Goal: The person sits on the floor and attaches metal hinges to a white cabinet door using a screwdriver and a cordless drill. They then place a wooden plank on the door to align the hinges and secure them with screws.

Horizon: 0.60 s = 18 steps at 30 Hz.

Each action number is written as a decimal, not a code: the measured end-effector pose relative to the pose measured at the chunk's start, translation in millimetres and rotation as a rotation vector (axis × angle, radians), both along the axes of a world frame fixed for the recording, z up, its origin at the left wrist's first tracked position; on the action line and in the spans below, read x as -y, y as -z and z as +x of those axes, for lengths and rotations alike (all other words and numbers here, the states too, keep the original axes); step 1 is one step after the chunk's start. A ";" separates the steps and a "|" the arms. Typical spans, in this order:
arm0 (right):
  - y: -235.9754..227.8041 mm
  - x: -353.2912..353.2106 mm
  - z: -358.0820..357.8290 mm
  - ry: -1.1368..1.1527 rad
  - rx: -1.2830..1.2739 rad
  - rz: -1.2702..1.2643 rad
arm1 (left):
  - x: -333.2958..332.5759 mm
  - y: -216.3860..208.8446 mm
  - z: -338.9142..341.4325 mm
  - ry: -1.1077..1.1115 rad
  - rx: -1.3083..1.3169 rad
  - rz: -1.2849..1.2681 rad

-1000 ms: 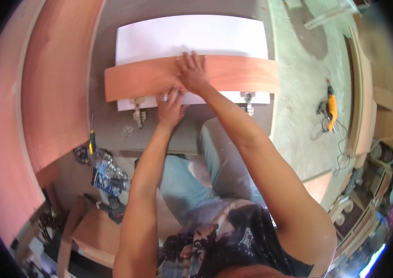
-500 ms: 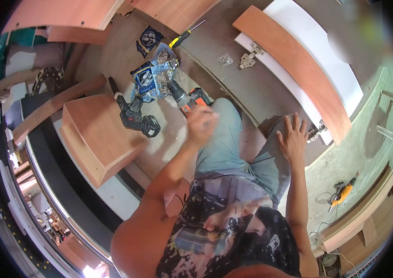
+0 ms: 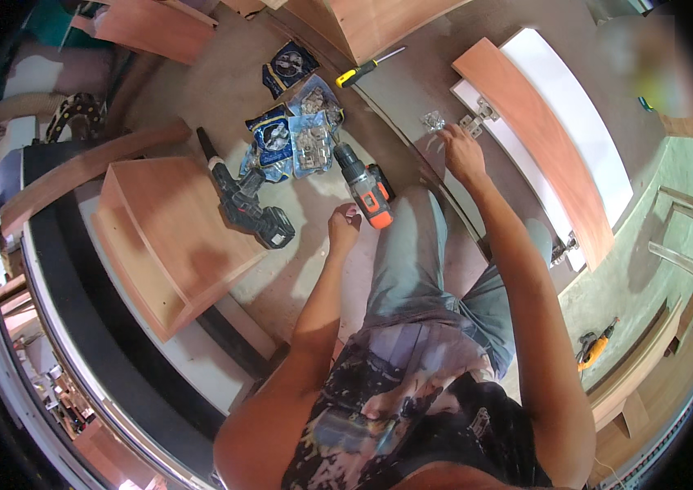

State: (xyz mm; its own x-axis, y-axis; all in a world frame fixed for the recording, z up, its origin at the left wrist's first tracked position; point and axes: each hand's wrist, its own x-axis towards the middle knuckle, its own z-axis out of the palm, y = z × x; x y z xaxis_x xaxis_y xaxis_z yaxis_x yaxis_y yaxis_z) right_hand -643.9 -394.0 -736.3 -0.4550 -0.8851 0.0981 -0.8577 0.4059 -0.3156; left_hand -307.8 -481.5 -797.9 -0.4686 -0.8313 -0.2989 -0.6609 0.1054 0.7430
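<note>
My right hand reaches forward past my knee, its fingers out and apart. Its fingertips are right by a small clear packet of screws; whether they touch it I cannot tell. Just beyond lies a metal cabinet hinge at the edge of a white panel. My left hand is low beside my thigh, its fingers curled in with nothing visible in them. Close to it an orange and black cordless drill lies by my knee. Blue and clear bags of hinges lie ahead of the drill.
A second, black cordless tool lies against a wooden box on the left. A yellow and black screwdriver is at the front. One curved wooden strip rests on the white panel. Far right is an orange power tool.
My right hand has left my thigh and gone forward to the packet by the hinge. My left hand has drawn back from the drill. The whole view has shifted.
</note>
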 end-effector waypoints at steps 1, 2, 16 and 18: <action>16.6 5.9 -4.9 -0.007 -0.083 -0.043 | 1.4 -3.6 3.9 -0.031 -0.039 0.061; 22.8 12.6 -10.3 -0.002 -0.089 -0.001 | 7.6 -8.9 7.7 -0.074 -0.092 0.098; -81.9 -0.6 27.6 -0.077 0.530 -0.199 | 35.0 -203.5 -127.2 0.219 -0.478 -0.267; -127.7 -34.0 52.4 -0.093 0.529 -0.304 | 6.0 -209.5 -151.0 0.388 -0.504 -0.172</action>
